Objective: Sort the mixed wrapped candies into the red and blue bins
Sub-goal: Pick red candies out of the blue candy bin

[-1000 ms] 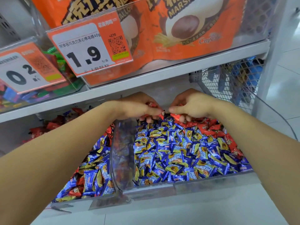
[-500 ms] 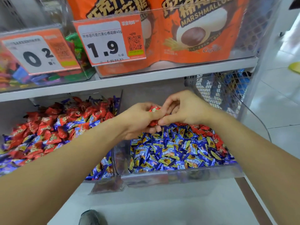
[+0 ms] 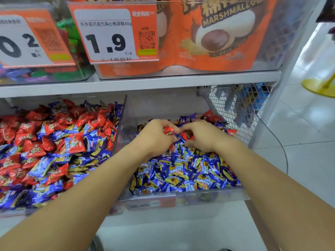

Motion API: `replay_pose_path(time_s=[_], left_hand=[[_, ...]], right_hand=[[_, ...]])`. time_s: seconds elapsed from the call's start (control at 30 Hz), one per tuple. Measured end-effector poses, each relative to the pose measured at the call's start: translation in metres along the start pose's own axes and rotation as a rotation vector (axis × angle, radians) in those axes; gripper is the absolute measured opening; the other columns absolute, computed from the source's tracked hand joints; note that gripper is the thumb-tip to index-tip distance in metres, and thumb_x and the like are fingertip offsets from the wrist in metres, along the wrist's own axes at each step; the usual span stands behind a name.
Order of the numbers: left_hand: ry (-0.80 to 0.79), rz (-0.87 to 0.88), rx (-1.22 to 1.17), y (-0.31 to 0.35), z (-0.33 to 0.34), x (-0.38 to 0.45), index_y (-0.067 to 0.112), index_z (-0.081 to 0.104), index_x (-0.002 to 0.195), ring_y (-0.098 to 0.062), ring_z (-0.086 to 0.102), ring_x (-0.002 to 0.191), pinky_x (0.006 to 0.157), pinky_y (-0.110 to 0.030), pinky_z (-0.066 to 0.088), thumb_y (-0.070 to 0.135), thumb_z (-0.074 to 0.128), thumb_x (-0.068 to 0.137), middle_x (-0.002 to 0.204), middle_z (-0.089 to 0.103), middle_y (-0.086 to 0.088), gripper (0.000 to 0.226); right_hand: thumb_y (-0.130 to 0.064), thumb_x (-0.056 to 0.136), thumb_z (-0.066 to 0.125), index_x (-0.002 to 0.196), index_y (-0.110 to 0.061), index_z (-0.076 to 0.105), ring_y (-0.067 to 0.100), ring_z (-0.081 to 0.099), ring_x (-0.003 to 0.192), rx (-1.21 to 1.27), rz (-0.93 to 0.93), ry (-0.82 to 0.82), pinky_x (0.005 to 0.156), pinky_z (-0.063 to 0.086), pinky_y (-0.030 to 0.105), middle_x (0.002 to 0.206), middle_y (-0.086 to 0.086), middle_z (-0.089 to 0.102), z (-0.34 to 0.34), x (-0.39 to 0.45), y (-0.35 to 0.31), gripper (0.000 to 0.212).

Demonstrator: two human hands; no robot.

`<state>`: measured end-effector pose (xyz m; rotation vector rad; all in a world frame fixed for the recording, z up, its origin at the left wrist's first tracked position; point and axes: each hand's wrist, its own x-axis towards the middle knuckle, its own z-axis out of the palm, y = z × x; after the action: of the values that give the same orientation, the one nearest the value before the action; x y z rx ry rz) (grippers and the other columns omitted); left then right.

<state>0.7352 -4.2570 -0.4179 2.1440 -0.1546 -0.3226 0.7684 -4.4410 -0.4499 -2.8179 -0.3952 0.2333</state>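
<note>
**Both hands in right-hand bin, red candies in grasp**

Nearest to us, our two forearms reach forward over the clear front wall of the right bin (image 3: 208,193). This bin holds mostly blue-and-yellow wrapped candies (image 3: 183,176), with a few red ones showing along its far right edge.

Left hand (image 3: 154,137): fingers curled, gripping a red candy (image 3: 168,130) at the fingertips, raised just above the blue pile. Right hand (image 3: 204,136): just beside the left, fingers bent down into the pile, pinching a second red candy (image 3: 186,136); exact finger contact partly hidden.

Left of a clear divider (image 3: 120,124), the left bin (image 3: 10,212) holds a mixed heap (image 3: 54,147) of red and blue wrapped candies, red denser toward the back.

Farther back, the shelf above (image 3: 145,82) carries orange marshmallow bags (image 3: 217,38) behind a price tag reading 1.9 (image 3: 112,33), and a second tag (image 3: 27,38) at left fronting multicoloured sweets. A wire mesh basket (image 3: 239,105) sits behind the right bin
</note>
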Motion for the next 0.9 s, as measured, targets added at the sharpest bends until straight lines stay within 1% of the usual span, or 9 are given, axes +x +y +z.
replay_pose_path(time_s=[0.1, 0.23, 0.33, 0.43, 0.5, 0.57, 0.63, 0.73, 0.9], left_hand=[[0.089, 0.037, -0.055, 0.005, 0.003, 0.005, 0.02, 0.069, 0.103, -0.009, 0.063, 0.059, 0.053, -0.024, 0.049, 0.007, 0.057, 0.097, 0.076, 0.067, -0.006, 0.018], [0.062, 0.031, -0.023, 0.01, 0.009, 0.016, 0.021, 0.069, 0.1, -0.009, 0.058, 0.057, 0.053, -0.022, 0.048, 0.025, 0.061, 0.097, 0.077, 0.067, -0.005, 0.009], [0.12, 0.058, 0.085, 0.011, 0.018, 0.037, 0.011, 0.064, 0.094, -0.014, 0.049, 0.055, 0.05, -0.022, 0.041, 0.028, 0.059, 0.097, 0.069, 0.056, -0.003, 0.018], [0.128, 0.091, 0.391, 0.009, 0.028, 0.057, 0.014, 0.05, 0.076, -0.02, 0.047, 0.063, 0.054, -0.028, 0.035, 0.035, 0.063, 0.094, 0.065, 0.047, 0.001, 0.03], [0.09, 0.123, 0.565, 0.008, 0.032, 0.068, 0.014, 0.057, 0.087, -0.024, 0.057, 0.076, 0.063, -0.029, 0.042, 0.043, 0.066, 0.09, 0.076, 0.055, 0.0, 0.03], [0.007, 0.165, 0.678, 0.008, 0.033, 0.077, 0.017, 0.065, 0.113, -0.023, 0.062, 0.093, 0.076, -0.032, 0.05, 0.047, 0.069, 0.087, 0.102, 0.065, -0.002, 0.04], [-0.107, 0.187, 0.771, 0.008, 0.032, 0.083, 0.021, 0.061, 0.131, -0.022, 0.062, 0.103, 0.082, -0.03, 0.049, 0.046, 0.07, 0.086, 0.118, 0.066, -0.002, 0.051], [-0.184, 0.18, 0.82, 0.006, 0.032, 0.089, 0.017, 0.063, 0.129, -0.024, 0.064, 0.103, 0.085, -0.031, 0.05, 0.044, 0.07, 0.087, 0.118, 0.068, -0.005, 0.051], [-0.21, 0.204, 0.739, 0.0, 0.033, 0.089, 0.016, 0.062, 0.131, -0.024, 0.062, 0.108, 0.09, -0.032, 0.049, 0.041, 0.079, 0.078, 0.122, 0.068, -0.005, 0.06]], right_hand=[[-0.03, 0.083, 0.08, 0.118, -0.025, 0.069, 0.016, 0.063, 0.087, 0.13, 0.019, 0.037, 0.079, 0.05, 0.029, 0.11, 0.002, 0.069, -0.012, -0.001, 0.008, 0.037], [-0.023, 0.087, 0.077, 0.109, -0.026, 0.065, 0.021, 0.07, 0.062, 0.444, 0.106, 0.08, 0.062, 0.057, 0.032, 0.093, 0.001, 0.069, -0.033, -0.012, 0.025, 0.025], [-0.021, 0.087, 0.077, 0.11, -0.021, 0.065, 0.022, 0.071, 0.065, 0.511, 0.145, 0.102, 0.066, 0.06, 0.038, 0.094, 0.0, 0.069, -0.041, -0.016, 0.033, 0.025], [-0.019, 0.083, 0.079, 0.1, -0.022, 0.064, 0.021, 0.068, 0.075, 0.449, 0.179, 0.164, 0.074, 0.061, 0.042, 0.098, 0.001, 0.07, -0.037, -0.012, 0.037, 0.023], [-0.015, 0.081, 0.076, 0.094, -0.024, 0.062, 0.021, 0.067, 0.083, 0.404, 0.183, 0.135, 0.068, 0.057, 0.038, 0.101, 0.003, 0.07, -0.034, -0.009, 0.037, 0.021], [-0.013, 0.083, 0.073, 0.094, -0.024, 0.062, 0.02, 0.064, 0.088, 0.356, 0.154, 0.074, 0.066, 0.046, 0.027, 0.101, 0.001, 0.068, -0.03, -0.008, 0.037, 0.02], [-0.017, 0.087, 0.072, 0.106, -0.025, 0.065, 0.019, 0.059, 0.089, 0.248, 0.117, 0.069, 0.072, 0.041, 0.024, 0.097, -0.004, 0.061, -0.027, -0.008, 0.034, 0.021], [-0.027, 0.09, 0.071, 0.131, -0.024, 0.062, 0.021, 0.058, 0.104, 0.133, 0.084, 0.097, 0.084, 0.043, 0.024, 0.114, 0.002, 0.064, -0.023, -0.004, 0.031, 0.042], [-0.039, 0.086, 0.075, 0.144, -0.021, 0.053, 0.027, 0.053, 0.128, 0.056, 0.091, -0.037, 0.105, 0.044, 0.034, 0.14, 0.008, 0.057, -0.011, 0.007, 0.028, 0.065]])
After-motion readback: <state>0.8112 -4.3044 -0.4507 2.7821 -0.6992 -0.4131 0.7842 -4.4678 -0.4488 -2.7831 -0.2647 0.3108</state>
